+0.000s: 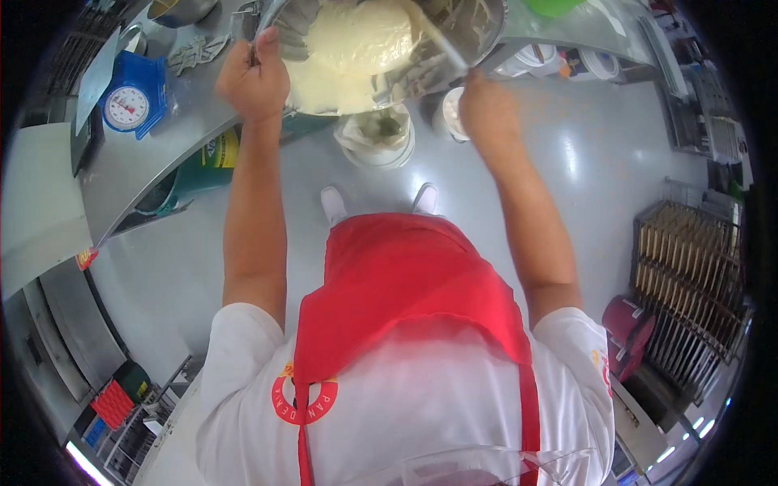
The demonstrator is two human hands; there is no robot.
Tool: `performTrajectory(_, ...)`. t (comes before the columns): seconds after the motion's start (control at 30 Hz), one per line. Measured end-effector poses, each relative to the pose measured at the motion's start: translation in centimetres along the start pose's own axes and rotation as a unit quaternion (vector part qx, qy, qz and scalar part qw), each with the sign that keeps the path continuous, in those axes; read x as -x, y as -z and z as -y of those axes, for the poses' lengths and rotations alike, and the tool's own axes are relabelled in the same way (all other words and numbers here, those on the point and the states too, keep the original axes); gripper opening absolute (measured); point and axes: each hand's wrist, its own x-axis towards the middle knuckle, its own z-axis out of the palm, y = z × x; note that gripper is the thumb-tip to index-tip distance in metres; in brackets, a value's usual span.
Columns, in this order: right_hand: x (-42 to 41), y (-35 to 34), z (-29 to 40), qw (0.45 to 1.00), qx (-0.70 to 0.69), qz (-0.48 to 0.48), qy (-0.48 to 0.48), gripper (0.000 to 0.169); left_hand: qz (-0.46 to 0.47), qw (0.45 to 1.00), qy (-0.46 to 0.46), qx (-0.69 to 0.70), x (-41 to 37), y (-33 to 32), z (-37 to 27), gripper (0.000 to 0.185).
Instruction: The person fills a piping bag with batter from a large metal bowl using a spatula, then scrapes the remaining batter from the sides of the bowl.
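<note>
A large metal mixing bowl [495,27] is at the top of the view, holding a pale cream-coloured batter [364,42]. The batter spreads down to the bowl's near side, and smears cling to the right inner wall. My left hand [255,82] is closed at the bowl's left edge, thumb up, apparently on a handle that the fingers mostly hide. In my right hand [492,106] is the pale handle of a spatula [447,48], which reaches into the bowl against the batter. The spatula's far end is covered or blurred.
A blue dial scale [134,94], a crumpled cloth [197,53] and another metal bowl [182,11] stand on the steel table [176,103] at left. Below the mixing bowl are a lined white bucket [380,155] and a smaller bucket [451,115]. A tray rack [687,243] stands at right.
</note>
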Motion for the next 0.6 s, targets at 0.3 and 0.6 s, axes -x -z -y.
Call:
performTrajectory(0.3,6.4,3.2,-0.8,0.998,-0.065,-0.010,0.018,0.037,0.077,0.964,0.147,0.207,-0.7,2.9,1.5,0.044)
performTrajectory(0.6,8.4,-1.5,2.2,0.970,-0.228,-0.078,0.019,0.035,0.095,0.953,0.091,0.274,-0.9,2.3,-0.3,0.035)
